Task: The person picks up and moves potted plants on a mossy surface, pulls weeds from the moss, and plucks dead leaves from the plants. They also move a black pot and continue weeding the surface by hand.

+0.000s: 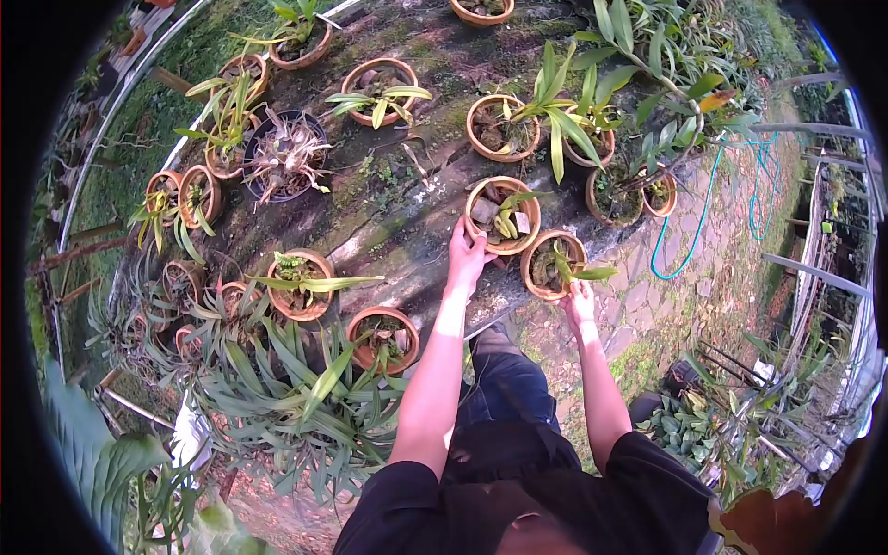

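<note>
My left hand (469, 254) is closed on the near left rim of a terracotta pot (509, 248), its thumb at the edge and its fingers partly hidden beneath. Inside that pot are a small green plant (505, 224) and pale chunks (522, 222). My right hand (580, 303) pinches the near rim of a second terracotta pot (544, 293), just to the right and closer to my body. A plant with a broad yellow-green leaf (594, 274) leans out over its right side. The two pots sit nearly rim to rim at the table's near edge.
The mossy wooden table (398, 217) bears several other potted plants, including a black pot (250, 176) with a dried plant. Another terracotta pot (407, 359) stands left of my forearm, beside long-leaved plants (305, 388). A teal hose (689, 254) lies on the stone path (638, 301).
</note>
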Demonstrator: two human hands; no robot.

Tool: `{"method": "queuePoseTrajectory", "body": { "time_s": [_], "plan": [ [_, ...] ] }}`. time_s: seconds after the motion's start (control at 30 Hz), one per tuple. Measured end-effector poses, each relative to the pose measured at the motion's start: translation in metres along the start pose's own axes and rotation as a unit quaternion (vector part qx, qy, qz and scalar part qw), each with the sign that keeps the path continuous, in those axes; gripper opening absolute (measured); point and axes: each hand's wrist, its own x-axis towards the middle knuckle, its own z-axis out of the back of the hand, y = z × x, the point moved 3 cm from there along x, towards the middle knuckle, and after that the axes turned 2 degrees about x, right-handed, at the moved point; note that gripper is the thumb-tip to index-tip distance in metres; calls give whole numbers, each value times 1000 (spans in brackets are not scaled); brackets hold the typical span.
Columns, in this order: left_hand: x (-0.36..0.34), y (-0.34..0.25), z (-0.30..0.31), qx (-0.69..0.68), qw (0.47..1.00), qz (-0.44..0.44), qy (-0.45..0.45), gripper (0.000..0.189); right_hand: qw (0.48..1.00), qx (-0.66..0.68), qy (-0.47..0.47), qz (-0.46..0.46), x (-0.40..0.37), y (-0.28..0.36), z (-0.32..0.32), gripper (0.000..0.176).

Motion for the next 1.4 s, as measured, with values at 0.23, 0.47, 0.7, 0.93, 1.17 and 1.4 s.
{"method": "queuePoseTrajectory", "body": {
  "time_s": [0.23,0.47,0.7,0.93,1.17,1.4],
  "plan": [
    [21,10,-38,1,1000,-29,-4,56,1000,-16,4,2,6,29,9,33],
    [38,5,-65,103,994,-24,-29,61,1000,-21,14,-5,29,46,30,35],
    [35,-10,-51,93,993,42,61,66,996,22,55,-62,25,53,27,44],
    [34,-81,59,428,745,-167,-483,35,993,-36,-40,-106,-9,24,24,60],
    [60,-91,109,542,710,-238,-382,35,983,-123,50,-130,-40,1,-3,57],
    [67,-80,121,555,678,-339,-343,12,978,-139,58,-147,-33,1,-32,54]
  ]
}}
